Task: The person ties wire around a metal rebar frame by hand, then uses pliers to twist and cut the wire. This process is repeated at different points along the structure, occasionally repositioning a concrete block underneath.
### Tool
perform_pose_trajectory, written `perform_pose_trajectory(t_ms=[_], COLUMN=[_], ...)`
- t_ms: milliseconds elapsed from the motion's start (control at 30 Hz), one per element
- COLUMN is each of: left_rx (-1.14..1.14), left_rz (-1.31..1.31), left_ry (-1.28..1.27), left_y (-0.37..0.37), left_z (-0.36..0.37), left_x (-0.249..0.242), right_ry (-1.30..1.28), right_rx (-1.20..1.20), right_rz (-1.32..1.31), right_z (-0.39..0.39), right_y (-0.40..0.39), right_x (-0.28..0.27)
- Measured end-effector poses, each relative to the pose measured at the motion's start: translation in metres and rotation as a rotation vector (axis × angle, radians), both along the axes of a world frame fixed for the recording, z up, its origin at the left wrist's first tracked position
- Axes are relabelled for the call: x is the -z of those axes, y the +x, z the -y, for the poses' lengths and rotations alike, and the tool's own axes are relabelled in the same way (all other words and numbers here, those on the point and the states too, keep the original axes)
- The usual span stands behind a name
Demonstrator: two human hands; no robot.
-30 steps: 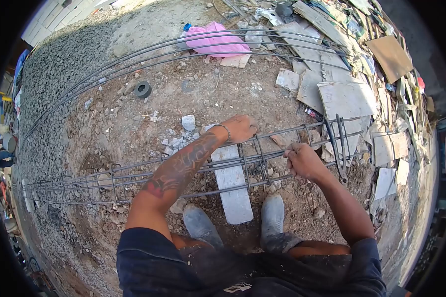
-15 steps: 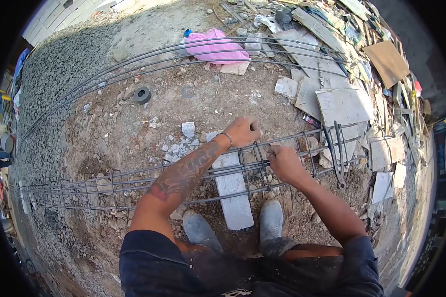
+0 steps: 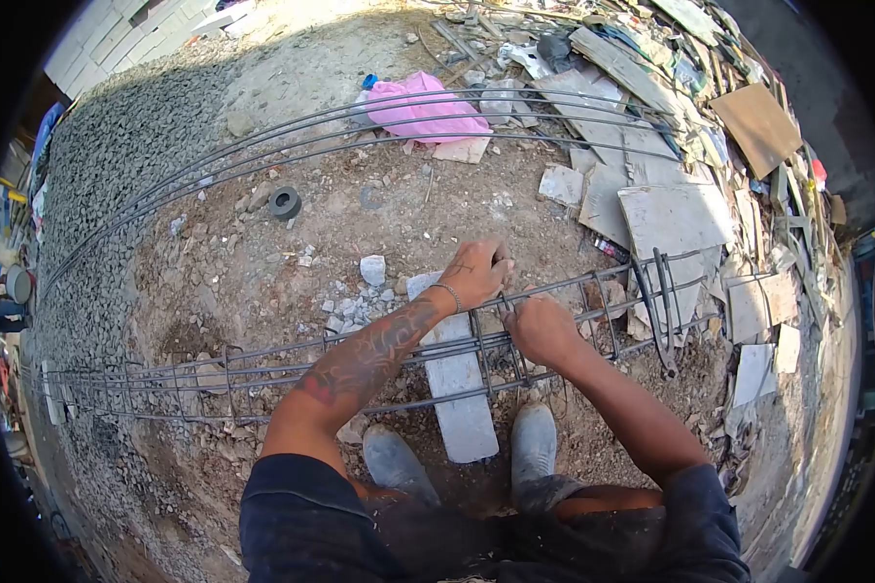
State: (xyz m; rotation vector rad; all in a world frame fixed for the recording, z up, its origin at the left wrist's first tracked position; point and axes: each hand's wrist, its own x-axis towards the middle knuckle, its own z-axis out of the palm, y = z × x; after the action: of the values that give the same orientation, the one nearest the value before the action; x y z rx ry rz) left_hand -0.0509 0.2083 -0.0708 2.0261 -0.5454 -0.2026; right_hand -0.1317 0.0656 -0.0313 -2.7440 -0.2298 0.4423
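A long cage of steel bars and square stirrups [image 3: 437, 397] runs across the view in front of my boots, over a pale block [image 3: 462, 413]. My left hand [image 3: 476, 274] is at the cage's far bar, its fingers curled; what they hold, if anything, is too small to tell. Close to its right, my right hand [image 3: 542, 328] is closed over the cage beside a stirrup, and its fingertips are hidden. Long-handled pincers [image 3: 654, 316] hang across the cage's right part, handles up.
Loose long bars [image 3: 292, 126] arc over the ground beyond the cage. A pink bag [image 3: 428, 109] and a dark roll [image 3: 285, 203] lie there. Broken boards [image 3: 676, 216] and rubble are at the right, gravel [image 3: 107, 146] at the left. At the far left edge stands part of another person [image 3: 5, 311].
My right hand has moved left and slightly down, nearer to my left hand, and its fingers look more tucked in. The whole view has shifted slightly.
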Motion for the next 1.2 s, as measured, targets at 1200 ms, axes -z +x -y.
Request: perform_pose_trajectory(t_ms=[1200], left_rx=[0.23], left_rz=[0.138], left_ry=[0.593], left_y=[-0.021], left_z=[-0.005], left_x=[0.016], right_ry=[0.345], right_rx=[-0.017], right_rz=[-0.283], right_z=[0.024], right_y=[0.029], right_x=[0.013])
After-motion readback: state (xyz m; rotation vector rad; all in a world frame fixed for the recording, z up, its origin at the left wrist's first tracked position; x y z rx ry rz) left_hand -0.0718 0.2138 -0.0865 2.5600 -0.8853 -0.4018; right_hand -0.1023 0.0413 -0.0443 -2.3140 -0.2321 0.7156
